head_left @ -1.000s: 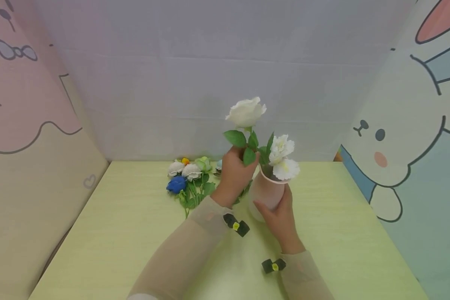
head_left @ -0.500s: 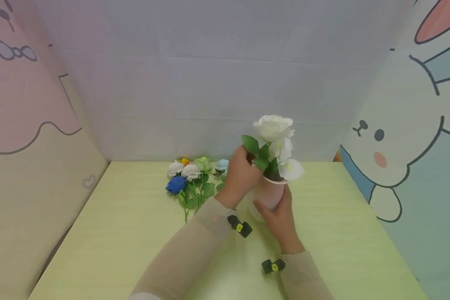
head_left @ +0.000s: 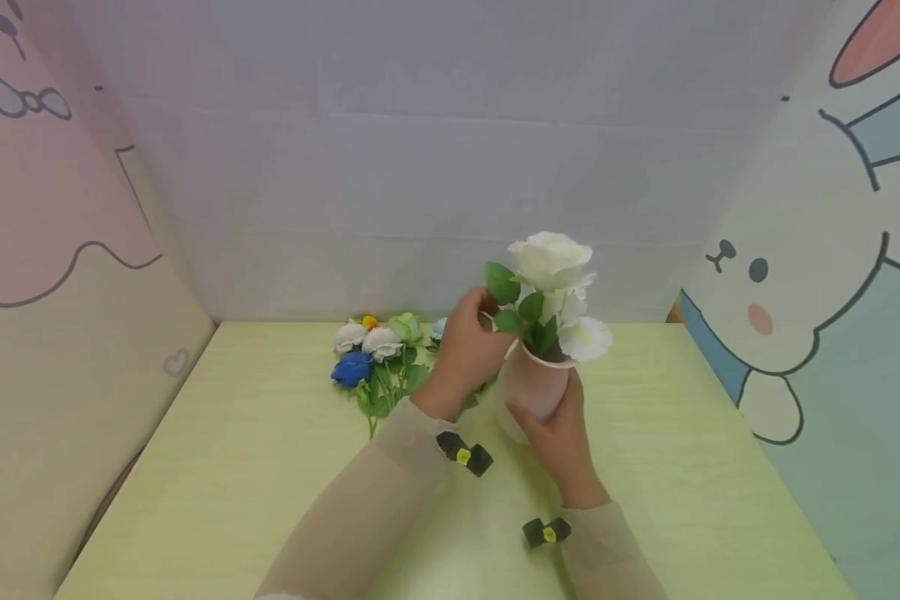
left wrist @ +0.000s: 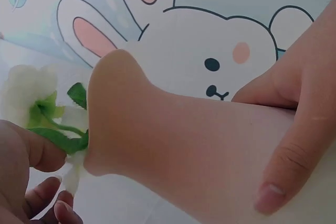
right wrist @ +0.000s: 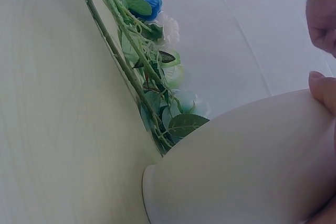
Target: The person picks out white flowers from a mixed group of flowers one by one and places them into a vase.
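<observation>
A white rose [head_left: 551, 260] with green leaves stands in the pale pink vase [head_left: 528, 387], beside another white flower [head_left: 585, 337] with ruffled petals. My right hand [head_left: 562, 437] grips the vase's side, thumb in front and fingers round the far side. Close to the rose's leaves, left of the vase mouth, is my left hand [head_left: 468, 350]. The left wrist view shows its thumb and fingertips [left wrist: 46, 157] apart, with no stem between them. Inside the vase the stems are hidden.
Left of the vase, several loose flowers lie on the pale yellow table [head_left: 270, 467], among them a blue rose [head_left: 352, 368], white blooms [head_left: 382, 343] and a green one [head_left: 407, 328]. A white curtain [head_left: 435, 167] hangs behind, with a printed rabbit panel [head_left: 795, 275] on the right.
The white rose came rightward and down into the vase with my left hand. That hand has since drawn back slightly left from the stem. My right hand and the vase stayed in place.
</observation>
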Action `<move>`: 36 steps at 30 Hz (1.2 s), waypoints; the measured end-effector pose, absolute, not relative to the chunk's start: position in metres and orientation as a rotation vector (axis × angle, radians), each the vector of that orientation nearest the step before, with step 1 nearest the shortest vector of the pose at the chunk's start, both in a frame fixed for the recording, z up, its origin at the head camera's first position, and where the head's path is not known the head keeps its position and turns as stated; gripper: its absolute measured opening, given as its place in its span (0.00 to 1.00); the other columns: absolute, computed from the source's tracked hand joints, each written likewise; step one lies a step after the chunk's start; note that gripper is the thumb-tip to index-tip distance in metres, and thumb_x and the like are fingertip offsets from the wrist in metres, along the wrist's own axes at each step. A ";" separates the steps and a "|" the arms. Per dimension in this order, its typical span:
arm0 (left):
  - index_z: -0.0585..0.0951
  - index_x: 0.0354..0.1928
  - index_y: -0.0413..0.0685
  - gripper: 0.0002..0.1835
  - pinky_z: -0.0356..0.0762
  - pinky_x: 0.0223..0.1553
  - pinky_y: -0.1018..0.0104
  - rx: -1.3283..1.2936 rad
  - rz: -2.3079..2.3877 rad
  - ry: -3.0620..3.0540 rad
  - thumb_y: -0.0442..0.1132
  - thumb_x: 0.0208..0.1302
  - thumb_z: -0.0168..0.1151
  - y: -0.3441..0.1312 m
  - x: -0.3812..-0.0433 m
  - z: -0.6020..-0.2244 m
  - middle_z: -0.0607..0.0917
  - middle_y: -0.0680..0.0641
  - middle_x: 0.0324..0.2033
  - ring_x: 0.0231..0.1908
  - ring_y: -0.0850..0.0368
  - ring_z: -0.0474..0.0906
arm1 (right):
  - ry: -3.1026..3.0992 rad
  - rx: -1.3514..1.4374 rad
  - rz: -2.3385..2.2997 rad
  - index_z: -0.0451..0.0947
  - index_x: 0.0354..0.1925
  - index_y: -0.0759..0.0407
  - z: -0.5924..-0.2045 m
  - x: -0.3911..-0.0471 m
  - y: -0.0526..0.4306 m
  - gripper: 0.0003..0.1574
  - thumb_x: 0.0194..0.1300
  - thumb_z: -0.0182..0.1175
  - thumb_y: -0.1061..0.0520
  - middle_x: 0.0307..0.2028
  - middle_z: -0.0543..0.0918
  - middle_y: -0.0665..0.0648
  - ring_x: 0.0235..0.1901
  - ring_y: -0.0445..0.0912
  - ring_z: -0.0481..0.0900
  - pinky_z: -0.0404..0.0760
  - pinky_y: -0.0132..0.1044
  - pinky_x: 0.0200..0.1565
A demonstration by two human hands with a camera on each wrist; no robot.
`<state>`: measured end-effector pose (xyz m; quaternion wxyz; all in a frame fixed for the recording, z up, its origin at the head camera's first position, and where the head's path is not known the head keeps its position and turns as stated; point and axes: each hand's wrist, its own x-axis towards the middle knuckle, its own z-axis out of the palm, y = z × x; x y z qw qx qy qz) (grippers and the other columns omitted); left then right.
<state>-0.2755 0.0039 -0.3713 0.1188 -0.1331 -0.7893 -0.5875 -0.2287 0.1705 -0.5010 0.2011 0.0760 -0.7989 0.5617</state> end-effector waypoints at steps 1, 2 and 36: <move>0.78 0.51 0.48 0.14 0.72 0.34 0.61 -0.369 -1.746 -2.294 0.43 0.67 0.66 0.000 -0.273 -0.373 0.80 0.49 0.40 0.33 0.55 0.73 | -2.232 0.209 1.571 0.45 0.81 0.54 -0.501 -0.229 0.170 0.66 0.59 0.77 0.54 0.69 0.62 0.63 0.64 0.55 0.67 0.65 0.56 0.64; 0.78 0.51 0.48 0.13 0.72 0.34 0.61 -0.339 -1.770 -2.279 0.42 0.68 0.65 -0.004 -0.271 -0.374 0.80 0.49 0.41 0.33 0.55 0.72 | -2.231 0.206 1.573 0.46 0.81 0.54 -0.501 -0.229 0.170 0.66 0.58 0.77 0.55 0.69 0.62 0.63 0.64 0.55 0.67 0.66 0.56 0.64; 0.81 0.45 0.41 0.07 0.74 0.36 0.62 -0.003 -1.562 -2.229 0.34 0.67 0.64 -0.102 -0.220 -0.460 0.81 0.47 0.35 0.34 0.53 0.75 | -2.236 0.174 1.598 0.46 0.81 0.52 -0.503 -0.229 0.171 0.66 0.58 0.77 0.55 0.69 0.62 0.63 0.63 0.56 0.68 0.67 0.56 0.63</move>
